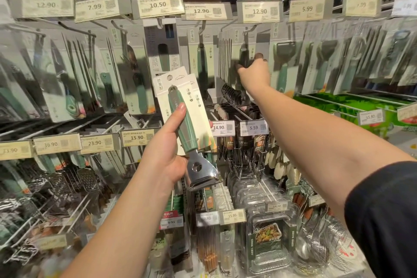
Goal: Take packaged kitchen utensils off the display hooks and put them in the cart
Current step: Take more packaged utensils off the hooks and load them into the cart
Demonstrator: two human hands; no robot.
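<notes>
My left hand (168,156) grips a packaged utensil (187,126) with a green handle and a shiny metal head, on a white card; a second card shows behind it. I hold it up in front of the display. My right hand (253,72) reaches up to the top row and grips a dark-handled packaged utensil (243,56) hanging on a hook (249,29) under a 12.90 price tag (259,11). Several identical packs hang behind it. The cart is out of view.
Rows of hooks carry packaged knives, peelers and graters (88,178) on the left. Price tags (158,5) line the hook ends. Clear plastic trays (266,239) and wire strainers (316,248) fill the lower right. Green items (352,106) lie on the right shelf.
</notes>
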